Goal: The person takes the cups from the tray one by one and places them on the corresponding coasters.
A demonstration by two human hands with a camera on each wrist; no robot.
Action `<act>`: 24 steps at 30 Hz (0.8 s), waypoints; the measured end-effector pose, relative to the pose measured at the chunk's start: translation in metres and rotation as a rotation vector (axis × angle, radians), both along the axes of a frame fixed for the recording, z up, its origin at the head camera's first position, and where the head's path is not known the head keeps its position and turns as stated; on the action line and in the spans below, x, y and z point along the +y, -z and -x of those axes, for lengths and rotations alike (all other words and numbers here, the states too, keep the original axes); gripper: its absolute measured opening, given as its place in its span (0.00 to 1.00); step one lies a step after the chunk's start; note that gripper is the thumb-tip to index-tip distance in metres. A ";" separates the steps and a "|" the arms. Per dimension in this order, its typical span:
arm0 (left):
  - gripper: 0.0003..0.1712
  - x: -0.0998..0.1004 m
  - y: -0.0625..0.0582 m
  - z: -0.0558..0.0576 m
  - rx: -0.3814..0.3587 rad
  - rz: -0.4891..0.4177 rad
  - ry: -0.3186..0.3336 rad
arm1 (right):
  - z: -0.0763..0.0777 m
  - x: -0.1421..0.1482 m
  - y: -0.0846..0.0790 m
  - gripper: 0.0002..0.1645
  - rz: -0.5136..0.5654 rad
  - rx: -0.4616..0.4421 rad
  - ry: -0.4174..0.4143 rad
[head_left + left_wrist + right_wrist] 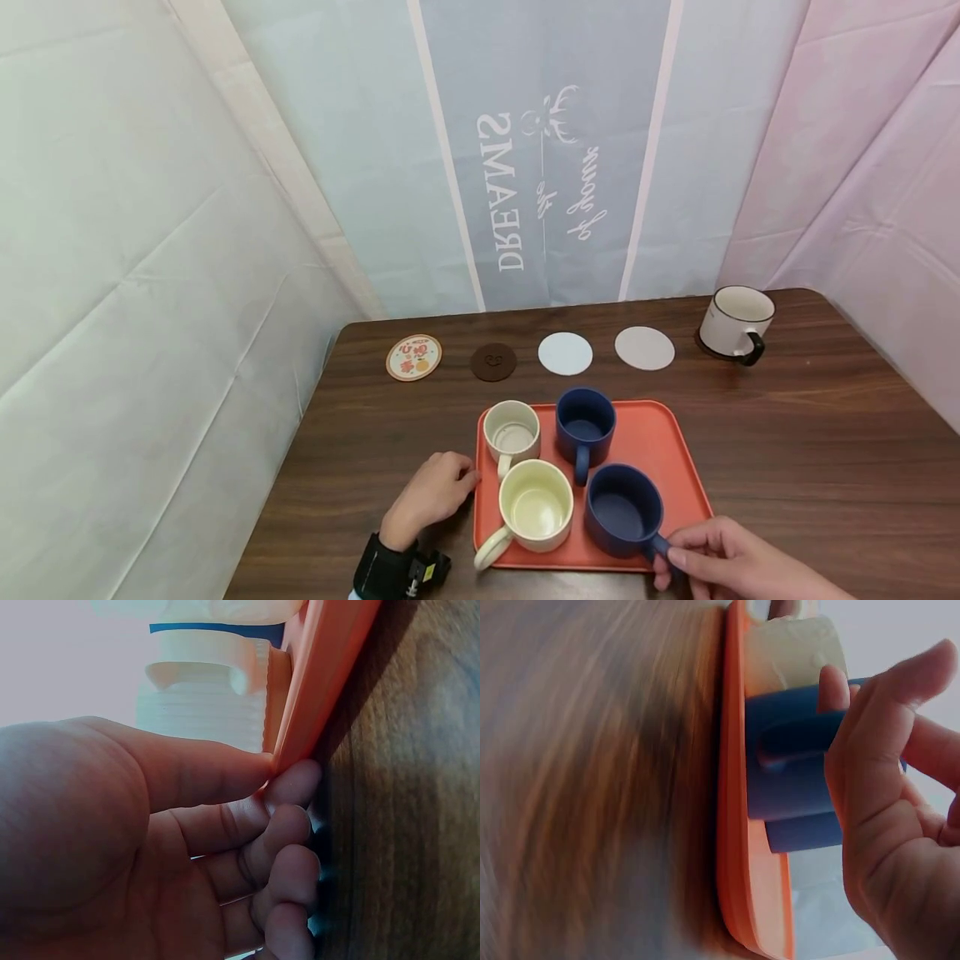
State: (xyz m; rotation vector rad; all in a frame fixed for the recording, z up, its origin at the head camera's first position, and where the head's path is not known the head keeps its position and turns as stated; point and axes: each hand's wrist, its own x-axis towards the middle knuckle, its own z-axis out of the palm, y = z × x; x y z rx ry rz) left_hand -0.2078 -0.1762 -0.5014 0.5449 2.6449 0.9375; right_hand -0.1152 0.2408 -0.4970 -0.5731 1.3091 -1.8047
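Note:
A red tray (656, 433) on the table bears two navy mugs and two pale mugs. At its left edge, my left hand (437, 490) pinches the tray rim between thumb and index finger, as the left wrist view shows. My right hand (723, 560) is at the front right corner, holding the handle of the nearer navy mug (624, 510) with thumb and fingers. That mug stands upright on the tray. Behind it is the other navy mug (585, 427). A pale yellow mug (536, 506) and a smaller cream mug (512, 430) stand on the left side.
Beyond the tray lies a row of round coasters: a printed one (414, 357), a dark brown one (493, 362), a white one (566, 354) and a pale one (645, 348). A white mug with black handle (738, 323) stands at the back right, near hanging cloth (555, 275).

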 end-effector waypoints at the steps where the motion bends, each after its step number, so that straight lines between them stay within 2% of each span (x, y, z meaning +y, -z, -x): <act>1: 0.20 0.000 0.000 0.000 -0.003 -0.001 0.000 | -0.001 0.000 0.000 0.21 0.010 -0.035 0.000; 6: 0.20 -0.002 0.001 0.002 0.004 -0.006 0.013 | -0.004 -0.001 0.003 0.22 0.039 -0.130 0.018; 13: 0.20 -0.003 0.003 0.002 0.021 -0.011 0.020 | -0.006 -0.001 0.004 0.21 0.022 -0.078 0.042; 18: 0.19 0.000 0.001 0.001 0.000 0.009 -0.007 | -0.008 0.000 0.001 0.22 0.033 -0.113 0.053; 24: 0.19 0.001 0.000 0.001 0.011 0.026 -0.003 | -0.010 0.004 -0.004 0.23 0.062 -0.159 0.049</act>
